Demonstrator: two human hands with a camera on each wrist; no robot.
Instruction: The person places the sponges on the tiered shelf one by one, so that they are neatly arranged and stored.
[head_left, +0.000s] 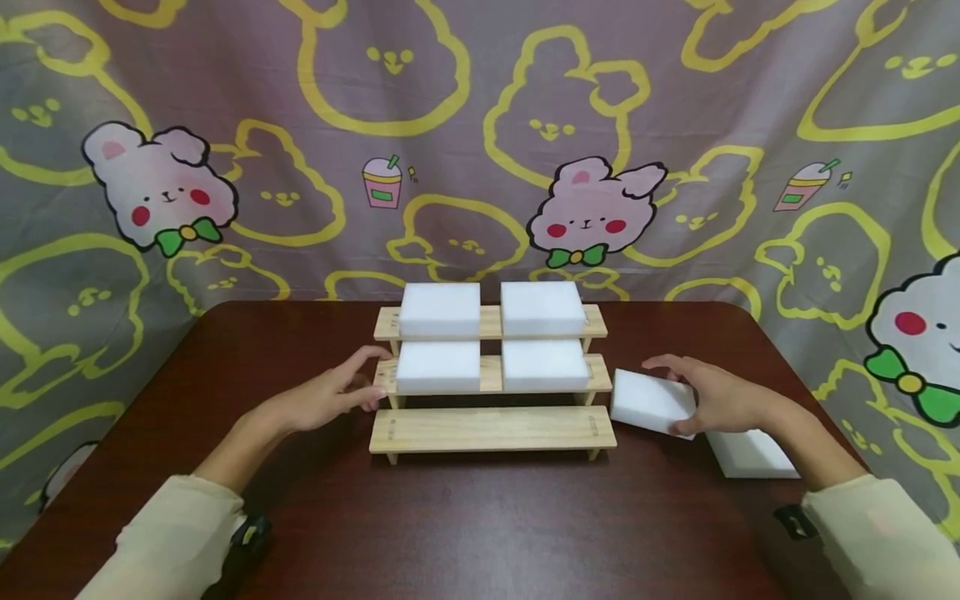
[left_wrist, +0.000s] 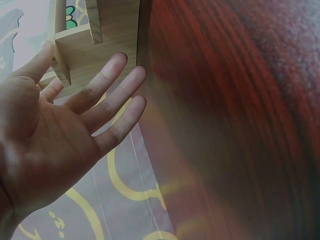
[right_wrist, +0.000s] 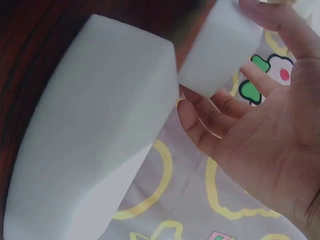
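A three-tier wooden display stand [head_left: 491, 429] stands mid-table. Two white foam blocks [head_left: 438, 367] sit side by side on its middle tier, and two more [head_left: 540, 307] on its top tier; the bottom tier is bare. My left hand [head_left: 330, 396] is at the left end of the middle tier, thumb and index finger gripping the board's end, the other fingers spread loosely below [left_wrist: 115, 95]. Right of the stand, my right hand [head_left: 720, 396] holds a white foam block [head_left: 648, 402] between thumb and fingers, its body tilted.
Another white foam block [head_left: 753, 454] lies on the dark red-brown table [head_left: 480, 525] under the right wrist; it looms large in the right wrist view. A patterned curtain [head_left: 465, 167] hangs behind the table and along its sides.
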